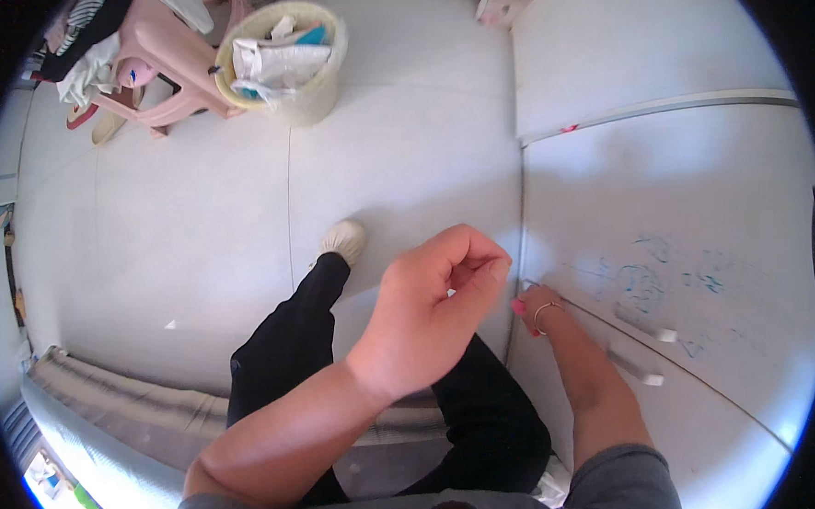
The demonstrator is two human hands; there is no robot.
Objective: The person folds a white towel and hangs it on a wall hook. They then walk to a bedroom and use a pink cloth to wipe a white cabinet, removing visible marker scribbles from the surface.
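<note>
My left hand (445,315) is raised in front of me, its fingers curled in and the thumb against them. Nothing shows between the fingers. Lower down at the right, my right hand (541,305) is at the edge of a white cabinet (653,193), by the seam between two doors. A small pink item (519,307) peeks out beside its fingers; what it is cannot be made out. A thin bracelet (547,309) circles the right wrist. Blue scribbles (641,287) mark the upper door, near two white handles (664,334).
A lined waste bin (333,85) full of wrappers stands at the upper left, beside a pink plastic stool (175,42) with clothes on it. Slippers (107,126) lie under the stool. A padded bed edge (145,399) is behind my legs. My covered foot (343,240) rests on pale floor tiles.
</note>
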